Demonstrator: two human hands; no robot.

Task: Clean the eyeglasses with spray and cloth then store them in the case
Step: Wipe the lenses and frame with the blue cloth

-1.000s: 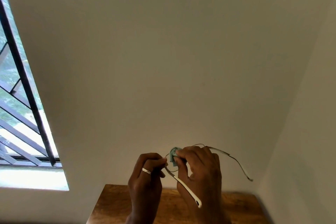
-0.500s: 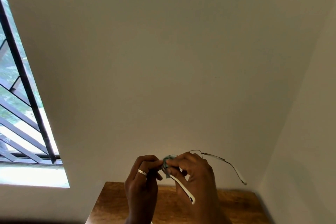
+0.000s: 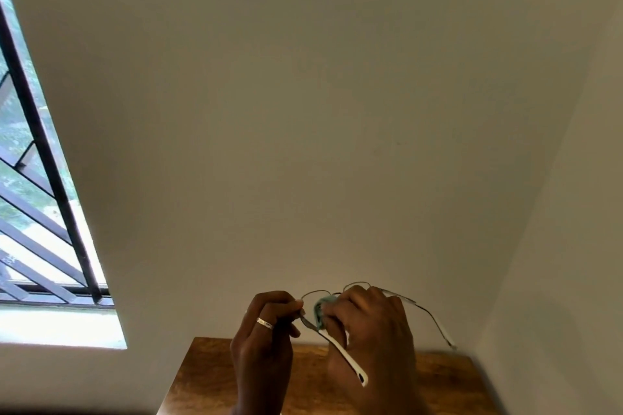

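Thin wire-rimmed eyeglasses (image 3: 340,349) with white temple tips are held up in front of the wall, above the table. My left hand (image 3: 266,340), a ring on one finger, pinches the frame at its left hinge. My right hand (image 3: 371,337) pinches a small green cloth (image 3: 319,311) against the left lens. One temple points down toward me across my right hand; the other sticks out to the right. Neither the spray bottle nor the case is in view.
A brown wooden table (image 3: 209,377) stands below my hands, in the corner of two cream walls. A window with black bars (image 3: 40,158) fills the left edge.
The view has tilted slightly. My right hand's fingers and the cloth have shifted on the lens, and the lens rims now show above my hands. The left hand keeps its grip.
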